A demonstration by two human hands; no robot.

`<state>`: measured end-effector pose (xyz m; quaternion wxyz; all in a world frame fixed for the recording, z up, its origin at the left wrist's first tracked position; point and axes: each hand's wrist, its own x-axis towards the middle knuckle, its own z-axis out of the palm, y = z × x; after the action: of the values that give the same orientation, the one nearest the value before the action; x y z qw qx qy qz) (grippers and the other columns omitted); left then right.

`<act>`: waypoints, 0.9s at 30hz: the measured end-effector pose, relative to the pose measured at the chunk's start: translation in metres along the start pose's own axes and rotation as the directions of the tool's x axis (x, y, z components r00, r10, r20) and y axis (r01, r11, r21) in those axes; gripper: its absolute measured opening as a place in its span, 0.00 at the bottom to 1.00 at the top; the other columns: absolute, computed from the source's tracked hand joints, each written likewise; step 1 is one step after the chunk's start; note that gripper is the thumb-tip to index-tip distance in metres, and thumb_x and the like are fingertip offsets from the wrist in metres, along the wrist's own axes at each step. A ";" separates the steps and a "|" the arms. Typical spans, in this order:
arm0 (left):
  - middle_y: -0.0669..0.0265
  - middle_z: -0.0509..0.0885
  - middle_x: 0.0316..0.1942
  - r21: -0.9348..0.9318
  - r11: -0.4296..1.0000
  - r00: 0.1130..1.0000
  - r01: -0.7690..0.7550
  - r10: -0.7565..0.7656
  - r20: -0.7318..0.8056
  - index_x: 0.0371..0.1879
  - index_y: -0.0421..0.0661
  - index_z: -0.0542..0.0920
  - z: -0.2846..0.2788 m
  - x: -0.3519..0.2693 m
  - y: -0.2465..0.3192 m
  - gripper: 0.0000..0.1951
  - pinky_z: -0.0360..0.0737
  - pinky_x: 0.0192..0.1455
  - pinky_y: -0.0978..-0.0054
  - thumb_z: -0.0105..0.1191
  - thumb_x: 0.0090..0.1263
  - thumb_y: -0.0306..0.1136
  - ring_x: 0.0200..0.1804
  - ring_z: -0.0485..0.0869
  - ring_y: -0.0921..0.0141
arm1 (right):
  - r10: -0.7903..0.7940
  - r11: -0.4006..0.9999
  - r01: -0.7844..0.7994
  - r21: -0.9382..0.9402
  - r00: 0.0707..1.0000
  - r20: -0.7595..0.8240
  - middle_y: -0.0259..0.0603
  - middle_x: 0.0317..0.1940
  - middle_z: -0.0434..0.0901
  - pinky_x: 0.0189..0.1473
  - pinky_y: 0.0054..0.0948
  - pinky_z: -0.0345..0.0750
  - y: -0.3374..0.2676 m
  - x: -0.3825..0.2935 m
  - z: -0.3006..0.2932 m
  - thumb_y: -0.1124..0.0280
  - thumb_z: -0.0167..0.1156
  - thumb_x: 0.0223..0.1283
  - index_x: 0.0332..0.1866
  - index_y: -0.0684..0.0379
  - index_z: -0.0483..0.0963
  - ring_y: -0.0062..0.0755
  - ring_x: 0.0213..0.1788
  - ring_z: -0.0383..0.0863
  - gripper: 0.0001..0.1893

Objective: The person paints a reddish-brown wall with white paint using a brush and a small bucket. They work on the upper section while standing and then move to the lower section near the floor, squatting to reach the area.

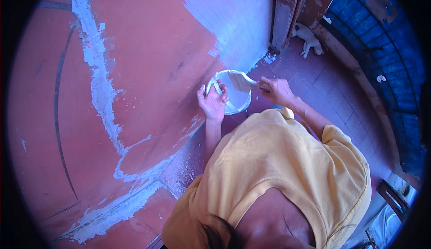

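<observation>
A round white bucket [240,97] of whitish paint is in front of me beside the wall. My left hand [214,101] is at its left side, fingers bent around the bucket's handle strap [218,86]. From the right, my right hand [276,90] grips the handle of a wide paintbrush [238,82], whose bristle end is over the inside of the bucket. Behind the bucket, the reddish wall [158,47] bears a fresh white painted patch [232,16].
A white animal [308,40] lies on the tiled floor [316,77] by the wooden door frame [283,13]. A blue sheet behind a metal grille [380,47] runs along the right. Rough filler [97,57] streaks the wall at left.
</observation>
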<state>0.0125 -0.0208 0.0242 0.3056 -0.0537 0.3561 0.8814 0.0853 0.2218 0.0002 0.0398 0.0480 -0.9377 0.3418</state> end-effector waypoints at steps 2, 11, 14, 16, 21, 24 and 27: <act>0.60 0.72 0.35 0.017 1.000 1.000 -0.012 0.012 0.006 0.51 0.38 0.67 0.001 0.003 0.002 0.35 0.65 0.33 0.76 0.40 0.60 0.62 0.27 0.68 0.72 | 0.046 0.999 -0.046 0.001 0.997 0.056 0.42 0.21 0.79 0.28 0.43 0.74 0.001 0.004 -0.005 0.68 0.61 0.50 0.40 0.55 0.72 0.48 0.27 0.80 0.11; 0.59 0.74 0.33 0.014 1.000 1.000 -0.011 0.011 -0.003 0.49 0.39 0.69 -0.001 0.006 -0.002 0.32 0.65 0.31 0.77 0.37 0.63 0.60 0.25 0.68 0.73 | -0.089 0.996 0.084 0.037 0.985 0.151 0.46 0.26 0.81 0.31 0.42 0.76 0.003 0.015 -0.007 0.66 0.59 0.52 0.44 0.57 0.78 0.48 0.28 0.81 0.14; 0.59 0.74 0.32 0.022 1.000 1.000 0.009 -0.009 0.023 0.49 0.40 0.69 0.001 0.013 -0.006 0.32 0.64 0.30 0.77 0.36 0.64 0.60 0.25 0.67 0.73 | -0.173 0.983 0.179 -0.038 0.977 0.125 0.46 0.25 0.80 0.31 0.41 0.77 0.000 0.016 -0.009 0.71 0.57 0.50 0.41 0.58 0.78 0.47 0.29 0.81 0.12; 0.59 0.74 0.32 0.063 0.998 0.999 0.026 -0.029 0.044 0.50 0.40 0.68 0.001 0.014 -0.008 0.32 0.64 0.29 0.78 0.36 0.64 0.60 0.24 0.67 0.74 | -0.221 0.964 0.237 -0.120 0.966 0.137 0.45 0.24 0.79 0.31 0.41 0.76 0.003 0.019 -0.004 0.72 0.56 0.48 0.39 0.58 0.77 0.47 0.29 0.81 0.11; 0.61 0.74 0.32 0.117 0.992 0.997 0.040 -0.048 0.064 0.50 0.40 0.68 -0.003 0.018 -0.009 0.33 0.64 0.29 0.78 0.38 0.63 0.61 0.24 0.67 0.75 | -0.171 0.950 0.228 -0.215 0.952 0.255 0.46 0.23 0.79 0.30 0.41 0.76 -0.007 0.020 -0.010 0.74 0.55 0.46 0.39 0.56 0.77 0.46 0.29 0.81 0.12; 0.59 0.75 0.32 0.103 0.994 0.995 0.045 -0.054 0.079 0.49 0.40 0.68 -0.005 0.020 -0.010 0.32 0.64 0.28 0.79 0.38 0.63 0.61 0.24 0.67 0.75 | -0.145 0.957 0.213 -0.198 0.940 0.309 0.41 0.24 0.81 0.31 0.38 0.77 -0.013 0.022 -0.025 0.73 0.55 0.47 0.39 0.50 0.80 0.44 0.28 0.81 0.13; 0.60 0.75 0.31 0.094 0.994 0.995 0.059 -0.066 0.075 0.48 0.40 0.68 0.001 0.022 -0.012 0.32 0.64 0.28 0.78 0.38 0.64 0.61 0.24 0.67 0.75 | -0.043 0.991 0.075 -0.108 0.961 0.272 0.41 0.30 0.83 0.35 0.36 0.78 -0.014 0.027 -0.036 0.68 0.58 0.50 0.39 0.50 0.82 0.43 0.32 0.82 0.11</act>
<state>0.0017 -0.0024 0.0111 0.3489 -0.0161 0.3820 0.8556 0.0621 0.2328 0.0399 -0.0751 0.1197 -0.9509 0.2753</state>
